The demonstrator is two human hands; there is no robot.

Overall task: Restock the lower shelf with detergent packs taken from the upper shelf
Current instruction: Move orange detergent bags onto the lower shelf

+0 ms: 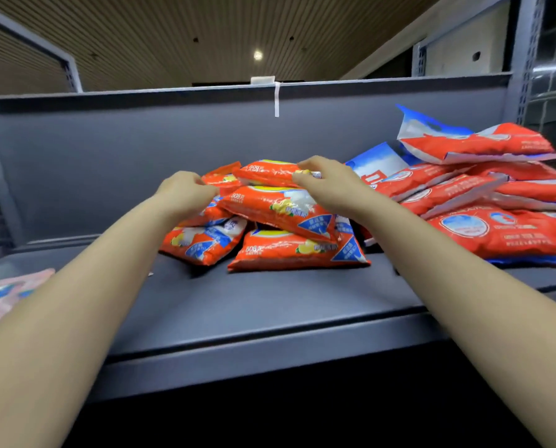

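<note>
A heap of several orange detergent packs lies on the grey upper shelf, in the middle of the view. My right hand curls over the right end of the topmost orange pack and grips it. At the pile's left edge my left hand has its fingers curled against a pack there, and whether it holds that pack is unclear. Both forearms reach up from the bottom corners.
A stack of larger red and blue detergent bags fills the shelf's right side. A pink pack lies at the left edge. The shelf's grey back panel rises behind the pile, and a steel upright stands at the right.
</note>
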